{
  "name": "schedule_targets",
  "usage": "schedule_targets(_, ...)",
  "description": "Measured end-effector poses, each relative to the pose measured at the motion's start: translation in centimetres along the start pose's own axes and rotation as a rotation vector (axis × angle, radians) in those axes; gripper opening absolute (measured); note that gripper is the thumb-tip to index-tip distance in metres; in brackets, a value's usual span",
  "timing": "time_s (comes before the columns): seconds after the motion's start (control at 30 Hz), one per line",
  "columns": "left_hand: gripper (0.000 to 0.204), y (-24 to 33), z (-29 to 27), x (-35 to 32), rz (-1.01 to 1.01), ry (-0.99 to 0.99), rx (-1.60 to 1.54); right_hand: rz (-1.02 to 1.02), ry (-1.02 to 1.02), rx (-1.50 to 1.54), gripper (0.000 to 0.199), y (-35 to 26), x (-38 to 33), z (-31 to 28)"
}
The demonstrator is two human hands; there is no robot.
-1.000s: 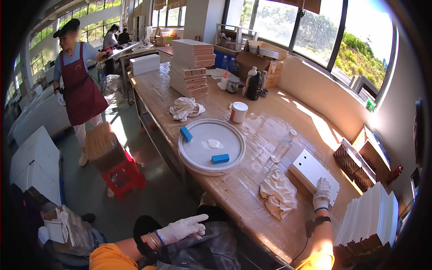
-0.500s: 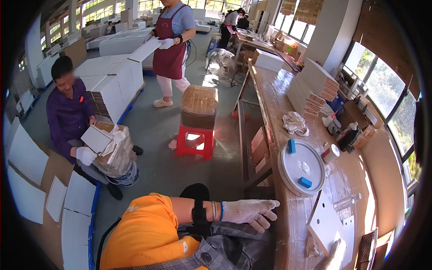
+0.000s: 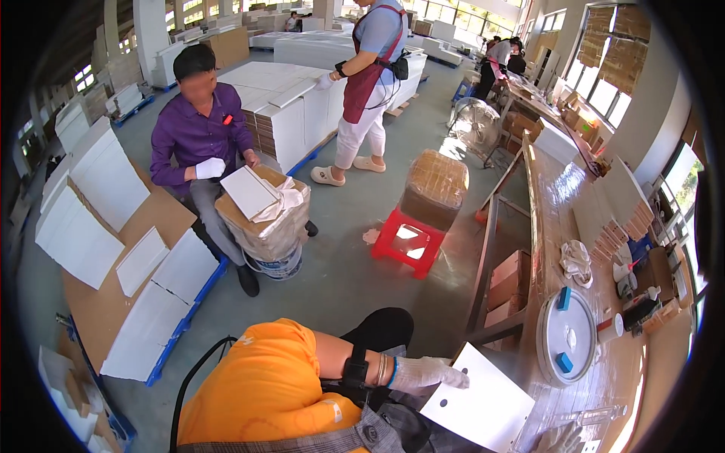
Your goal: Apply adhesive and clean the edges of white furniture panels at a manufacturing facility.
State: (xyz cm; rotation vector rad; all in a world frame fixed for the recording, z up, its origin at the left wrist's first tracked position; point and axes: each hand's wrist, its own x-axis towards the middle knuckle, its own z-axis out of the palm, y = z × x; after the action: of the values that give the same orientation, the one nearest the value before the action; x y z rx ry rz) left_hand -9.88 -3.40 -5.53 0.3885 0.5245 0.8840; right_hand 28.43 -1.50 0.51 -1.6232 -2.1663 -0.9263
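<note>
My left hand, in a white knit glove, is closed on the left edge of a white board with dark round holes. The board is tilted beside the wrapped workbench. At the lower edge of the view, my right hand, also gloved, is partly cut off, its fingers stretched out over the bench top. Next to it, the corner of another white board with holes shows. Beyond the held board, a round grey lid carries two blue blocks.
Stacked boards, a crumpled glove and bottles stand along the bench. A red stool bears a taped box. To the left, a seated person handles a white panel; another person stands behind.
My left hand, empty before, now grips the holed board, which has come left off the bench. My right hand is off that board. The view has swung left.
</note>
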Motion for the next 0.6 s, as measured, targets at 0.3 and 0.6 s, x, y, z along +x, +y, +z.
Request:
schedule_targets(0.3,0.03,-0.6,0.4,0.1,-0.022,0.042,0.03,0.213,-0.759,-0.508,0.047,3.4,-0.2,3.7)
schedule_targets(0.6,0.036,-1.2,2.1,1.1,-0.032,0.048,0.166,0.423,-0.296,0.114,0.042,13.1,-7.0,12.2)
